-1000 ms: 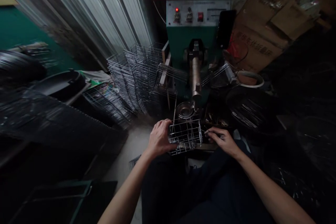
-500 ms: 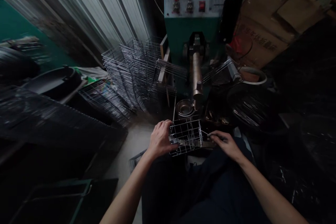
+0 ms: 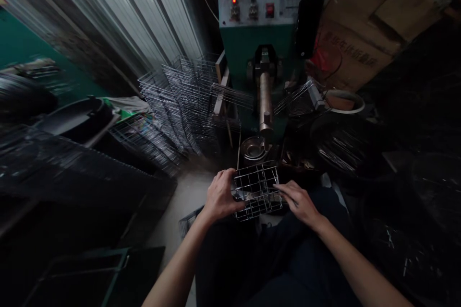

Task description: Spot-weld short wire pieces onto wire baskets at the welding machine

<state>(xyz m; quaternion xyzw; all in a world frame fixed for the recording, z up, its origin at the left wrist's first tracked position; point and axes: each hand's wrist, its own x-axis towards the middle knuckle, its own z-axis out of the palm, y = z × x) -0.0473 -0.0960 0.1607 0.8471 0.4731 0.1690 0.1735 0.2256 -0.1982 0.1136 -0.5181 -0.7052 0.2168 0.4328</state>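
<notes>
A small wire-grid basket of bright metal is held low in front of me, above my lap. My left hand grips its left side, fingers over the far edge and thumb along the near bars. At the right side of the basket is my right hand, its fingers pinched round a thin rod-like metal piece whose exact kind is too dark to make out. The fingertips meet the basket's right edge, or nearly so; I cannot tell whether they touch it.
Ahead stands a green machine with a lit red lamp and a metal arm reaching toward me. Metal bowls sit under that arm. Stacked wire racks rise to the left. Cardboard boxes and a round pot are at the right.
My right hand has moved left, bringing its fingertips and the thin piece up to the basket's right side. The basket stays in my left hand, tilted slightly differently. The view has shifted a little.
</notes>
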